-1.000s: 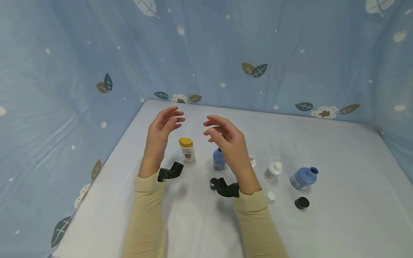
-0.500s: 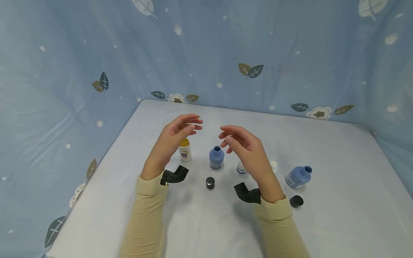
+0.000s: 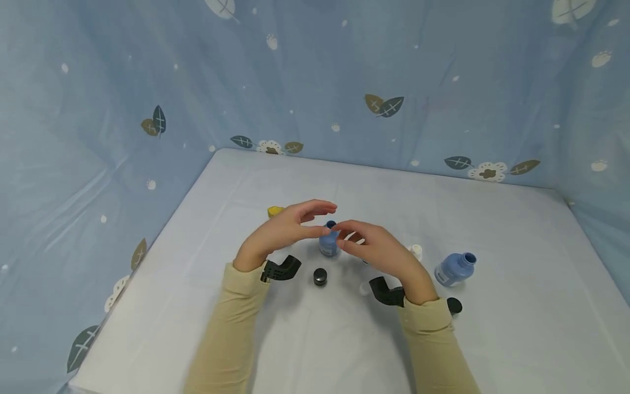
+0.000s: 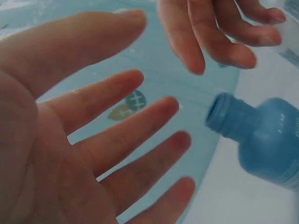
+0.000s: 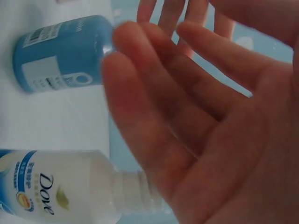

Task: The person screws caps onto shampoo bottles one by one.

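In the head view, an uncapped blue bottle [image 3: 328,246] stands between and below my hands. My left hand [image 3: 290,223] hovers at its upper left, fingers fairly straight and thumb apart, holding nothing. From the right, my right hand [image 3: 376,246] reaches toward it with gently bent fingers and nothing in them. The left wrist view shows the bare neck of the blue bottle [image 4: 271,135] apart from the left fingers. A white Dove bottle [image 5: 56,186], also without its cap, is near the right hand in the right wrist view; the head view mostly hides it behind that hand.
A black cap [image 3: 320,276] lies in front of the middle bottle. Partly behind the left hand is a yellow-capped bottle [image 3: 274,211]. To the right are a white bottle [image 3: 416,251], a second open blue bottle [image 3: 455,268], a black cap [image 3: 454,306] and a white cap [image 3: 365,288].
Both hands have come lower and nearer each other over the middle blue bottle. The left moved right, now covering most of the yellow-capped bottle; the right first shifted right, then down.
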`<control>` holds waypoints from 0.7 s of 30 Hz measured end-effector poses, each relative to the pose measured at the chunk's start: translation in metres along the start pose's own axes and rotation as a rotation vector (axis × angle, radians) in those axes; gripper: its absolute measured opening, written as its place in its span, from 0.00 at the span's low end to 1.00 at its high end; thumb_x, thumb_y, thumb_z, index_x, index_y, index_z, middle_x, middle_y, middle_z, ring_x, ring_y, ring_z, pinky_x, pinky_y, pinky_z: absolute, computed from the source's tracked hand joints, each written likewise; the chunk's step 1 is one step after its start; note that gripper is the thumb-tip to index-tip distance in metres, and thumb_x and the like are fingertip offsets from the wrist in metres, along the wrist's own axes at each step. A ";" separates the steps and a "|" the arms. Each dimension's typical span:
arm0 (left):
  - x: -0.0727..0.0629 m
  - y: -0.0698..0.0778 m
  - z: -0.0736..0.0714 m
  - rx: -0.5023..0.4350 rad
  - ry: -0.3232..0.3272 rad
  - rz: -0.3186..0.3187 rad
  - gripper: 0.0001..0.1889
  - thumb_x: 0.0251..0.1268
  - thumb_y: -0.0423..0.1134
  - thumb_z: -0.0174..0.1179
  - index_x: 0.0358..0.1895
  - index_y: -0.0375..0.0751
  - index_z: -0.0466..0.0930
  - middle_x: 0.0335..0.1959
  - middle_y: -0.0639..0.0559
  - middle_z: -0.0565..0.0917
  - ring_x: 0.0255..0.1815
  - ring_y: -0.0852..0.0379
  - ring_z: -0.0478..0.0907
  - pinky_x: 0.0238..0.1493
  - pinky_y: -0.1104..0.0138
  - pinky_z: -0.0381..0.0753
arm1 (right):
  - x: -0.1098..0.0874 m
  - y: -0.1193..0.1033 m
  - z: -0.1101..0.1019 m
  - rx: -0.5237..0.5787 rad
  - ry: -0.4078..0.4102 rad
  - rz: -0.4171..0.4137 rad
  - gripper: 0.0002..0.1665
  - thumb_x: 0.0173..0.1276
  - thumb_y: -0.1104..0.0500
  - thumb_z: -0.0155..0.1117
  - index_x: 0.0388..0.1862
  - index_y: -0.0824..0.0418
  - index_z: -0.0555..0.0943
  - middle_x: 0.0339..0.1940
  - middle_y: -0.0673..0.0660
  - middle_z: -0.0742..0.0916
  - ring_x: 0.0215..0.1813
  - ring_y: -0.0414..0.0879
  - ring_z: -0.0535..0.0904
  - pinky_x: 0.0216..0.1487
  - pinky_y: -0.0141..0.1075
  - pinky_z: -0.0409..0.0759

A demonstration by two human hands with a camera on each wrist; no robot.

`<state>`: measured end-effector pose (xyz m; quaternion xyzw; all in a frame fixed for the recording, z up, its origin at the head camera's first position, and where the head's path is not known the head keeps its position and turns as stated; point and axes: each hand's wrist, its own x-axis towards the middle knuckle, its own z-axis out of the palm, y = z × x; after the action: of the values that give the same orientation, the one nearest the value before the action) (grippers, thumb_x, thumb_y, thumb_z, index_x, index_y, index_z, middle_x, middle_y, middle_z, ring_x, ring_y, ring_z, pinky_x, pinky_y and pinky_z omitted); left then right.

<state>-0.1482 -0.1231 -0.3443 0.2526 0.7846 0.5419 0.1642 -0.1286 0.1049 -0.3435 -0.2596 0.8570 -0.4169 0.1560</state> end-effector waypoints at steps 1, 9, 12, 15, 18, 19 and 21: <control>0.002 -0.002 0.001 0.033 -0.001 -0.004 0.24 0.57 0.50 0.58 0.59 0.58 0.67 0.58 0.62 0.69 0.61 0.64 0.60 0.60 0.60 0.59 | 0.000 0.001 0.001 -0.020 -0.021 0.000 0.18 0.65 0.48 0.54 0.53 0.48 0.75 0.42 0.44 0.80 0.43 0.39 0.74 0.42 0.38 0.73; 0.011 -0.011 0.010 0.170 -0.024 -0.044 0.30 0.56 0.52 0.59 0.63 0.58 0.62 0.59 0.62 0.67 0.63 0.60 0.60 0.57 0.57 0.63 | 0.008 0.003 0.021 -0.178 -0.178 0.018 0.19 0.59 0.49 0.62 0.48 0.55 0.76 0.36 0.43 0.79 0.39 0.38 0.75 0.38 0.34 0.73; 0.013 -0.015 0.013 0.167 -0.025 -0.072 0.30 0.56 0.49 0.59 0.63 0.58 0.61 0.59 0.61 0.68 0.62 0.61 0.61 0.56 0.56 0.64 | 0.012 0.004 0.030 -0.205 -0.240 0.029 0.23 0.58 0.49 0.63 0.51 0.55 0.75 0.38 0.45 0.80 0.37 0.38 0.76 0.35 0.33 0.73; 0.017 -0.021 0.015 0.179 -0.051 -0.082 0.27 0.58 0.48 0.58 0.62 0.58 0.63 0.59 0.60 0.68 0.59 0.63 0.63 0.55 0.58 0.66 | 0.015 0.004 0.037 -0.230 -0.282 0.033 0.26 0.56 0.48 0.64 0.54 0.53 0.74 0.41 0.46 0.80 0.37 0.36 0.76 0.35 0.33 0.73; 0.021 -0.029 0.016 0.161 -0.094 -0.069 0.25 0.60 0.48 0.56 0.61 0.58 0.64 0.60 0.59 0.68 0.57 0.63 0.65 0.54 0.61 0.67 | 0.016 0.003 0.042 -0.249 -0.295 0.027 0.28 0.53 0.49 0.67 0.54 0.53 0.74 0.41 0.46 0.79 0.34 0.36 0.75 0.35 0.33 0.72; 0.022 -0.033 0.016 0.140 -0.104 -0.063 0.24 0.61 0.48 0.55 0.61 0.58 0.65 0.60 0.58 0.68 0.57 0.63 0.65 0.54 0.62 0.67 | 0.017 0.003 0.044 -0.257 -0.300 0.021 0.28 0.53 0.49 0.67 0.53 0.53 0.75 0.41 0.46 0.79 0.34 0.36 0.75 0.35 0.33 0.72; 0.023 -0.038 0.016 0.070 -0.120 -0.056 0.23 0.61 0.47 0.55 0.61 0.56 0.66 0.60 0.56 0.68 0.57 0.62 0.65 0.54 0.63 0.67 | 0.018 0.003 0.048 -0.263 -0.312 -0.004 0.29 0.52 0.51 0.69 0.53 0.55 0.75 0.41 0.47 0.79 0.35 0.38 0.74 0.37 0.33 0.72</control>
<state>-0.1669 -0.1088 -0.3855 0.2681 0.7986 0.4932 0.2171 -0.1213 0.0659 -0.3754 -0.3408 0.8691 -0.2565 0.2506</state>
